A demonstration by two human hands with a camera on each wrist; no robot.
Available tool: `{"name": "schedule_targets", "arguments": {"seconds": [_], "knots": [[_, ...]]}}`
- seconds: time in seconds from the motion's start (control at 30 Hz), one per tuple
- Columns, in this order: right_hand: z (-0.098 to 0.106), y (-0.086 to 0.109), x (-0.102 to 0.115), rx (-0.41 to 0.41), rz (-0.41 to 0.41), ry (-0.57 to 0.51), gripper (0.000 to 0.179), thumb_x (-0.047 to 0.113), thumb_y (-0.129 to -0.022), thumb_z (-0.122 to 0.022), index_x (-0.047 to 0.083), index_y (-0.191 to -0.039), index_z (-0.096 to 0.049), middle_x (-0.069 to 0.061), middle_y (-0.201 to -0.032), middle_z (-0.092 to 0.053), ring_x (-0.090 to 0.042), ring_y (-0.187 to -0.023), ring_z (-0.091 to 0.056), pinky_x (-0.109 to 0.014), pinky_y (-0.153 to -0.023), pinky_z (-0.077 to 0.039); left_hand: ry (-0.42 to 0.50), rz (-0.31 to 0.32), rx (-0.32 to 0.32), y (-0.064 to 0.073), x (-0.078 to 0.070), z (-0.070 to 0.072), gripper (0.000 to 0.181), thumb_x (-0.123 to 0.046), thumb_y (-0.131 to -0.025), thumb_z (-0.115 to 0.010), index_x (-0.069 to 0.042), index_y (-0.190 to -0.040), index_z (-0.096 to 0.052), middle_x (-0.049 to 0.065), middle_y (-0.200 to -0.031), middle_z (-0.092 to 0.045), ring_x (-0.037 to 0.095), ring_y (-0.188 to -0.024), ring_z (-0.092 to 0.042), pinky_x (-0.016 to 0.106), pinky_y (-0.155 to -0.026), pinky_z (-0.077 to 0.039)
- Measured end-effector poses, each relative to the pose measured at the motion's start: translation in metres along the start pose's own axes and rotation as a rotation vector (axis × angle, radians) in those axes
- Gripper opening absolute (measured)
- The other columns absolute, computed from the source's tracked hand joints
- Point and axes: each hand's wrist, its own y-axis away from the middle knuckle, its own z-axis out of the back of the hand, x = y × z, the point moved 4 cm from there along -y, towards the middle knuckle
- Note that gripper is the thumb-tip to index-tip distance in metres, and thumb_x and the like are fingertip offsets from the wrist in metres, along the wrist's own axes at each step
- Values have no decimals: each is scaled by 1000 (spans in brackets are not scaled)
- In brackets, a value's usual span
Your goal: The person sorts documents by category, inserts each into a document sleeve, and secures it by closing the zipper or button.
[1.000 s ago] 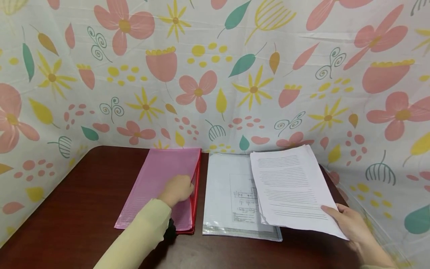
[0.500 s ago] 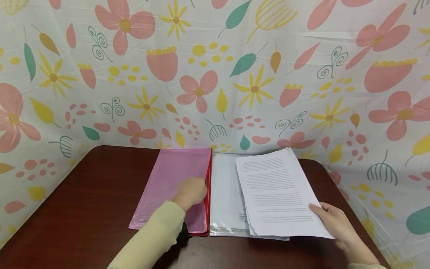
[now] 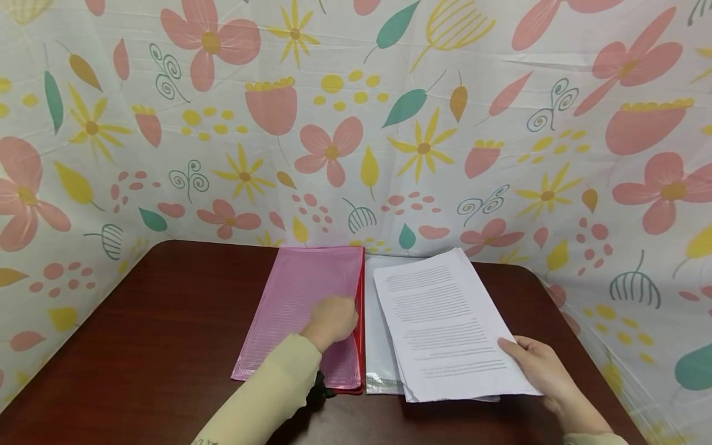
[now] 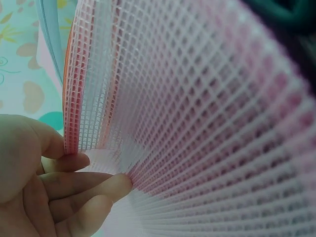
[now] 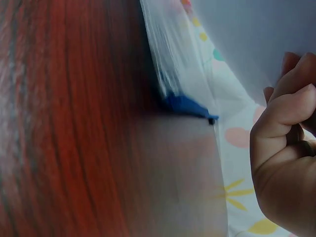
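My left hand (image 3: 332, 320) pinches the right edge of a pink mesh zipper pouch (image 3: 286, 309) lying on the table. In the left wrist view, the fingers (image 4: 118, 186) hold the mesh by its red zipper edge (image 4: 71, 98), and the pouch's mouth gapes. My right hand (image 3: 536, 364) grips a stack of printed papers (image 3: 439, 327) by its lower right side, thumb on top. The stack slants over a clear pouch (image 3: 381, 364), covering most of it. From the right wrist, curled fingers (image 5: 276, 118) show at the sheets' edge.
The dark wooden table (image 3: 139, 334) extends left of the pouches. A flower-printed curtain (image 3: 334, 123) hangs behind it and along the sides. A blue zipper end (image 5: 185, 105) sticks out at the clear pouch's corner. Something black (image 3: 318, 392) is at the left wrist.
The left hand and pink pouch have slid right, close against the clear pouch, which also sits slightly further right. The right hand has moved the papers left, over more of the clear pouch.
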Motion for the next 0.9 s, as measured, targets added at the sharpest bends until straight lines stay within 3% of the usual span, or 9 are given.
{"name": "schedule_targets", "arguments": {"seconds": [0.37, 0.9], "knots": [[-13, -2, 8, 52, 39, 16, 55, 33, -96, -53, -12, -126, -47, -2, -79, -71, -19, -64, -68, -35, -56, -56, 22, -8, 1, -4, -14, -4, 20, -20, -91, -52, -7, -79, -60, 5, -71, -61, 17, -60, -55, 34, -50, -46], [-45, -22, 37, -96, 116, 89, 50, 36, -96, -53, -7, -121, -55, -3, -81, -70, -13, -62, -64, -30, -55, -52, 11, 5, 22, -7, -16, -7, 19, -19, -91, -50, -4, -87, -61, 9, -81, -66, 22, -70, -62, 38, -57, -50]]}}
